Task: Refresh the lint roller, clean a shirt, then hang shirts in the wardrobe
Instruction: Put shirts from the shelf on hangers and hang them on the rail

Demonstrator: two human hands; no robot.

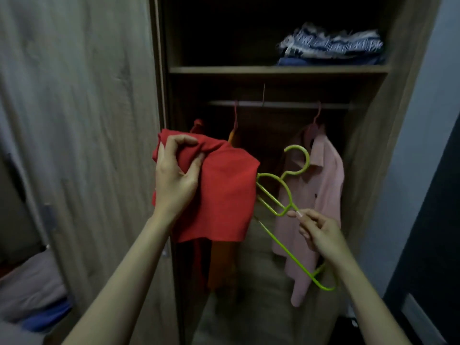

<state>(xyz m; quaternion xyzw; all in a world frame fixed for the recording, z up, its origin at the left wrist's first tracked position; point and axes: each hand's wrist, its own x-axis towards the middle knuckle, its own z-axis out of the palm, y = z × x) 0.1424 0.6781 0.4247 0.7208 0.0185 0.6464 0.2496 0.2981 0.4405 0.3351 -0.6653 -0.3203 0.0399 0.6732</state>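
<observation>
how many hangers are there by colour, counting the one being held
green hanger, pinched by the right hand: 1
pink hangers, hooked on the rail: 2
total: 3
Whether another hanger hides behind the red shirt cannot be told.

Red shirt [224, 192] is matt woven cloth, the lime green hanger [281, 195] is smooth glossy plastic, and the wardrobe door [82, 108] has a matt woodgrain finish.

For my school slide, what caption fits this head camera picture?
Left hand grips a red shirt while right hand pinches a green hanger before the open wardrobe.
</observation>
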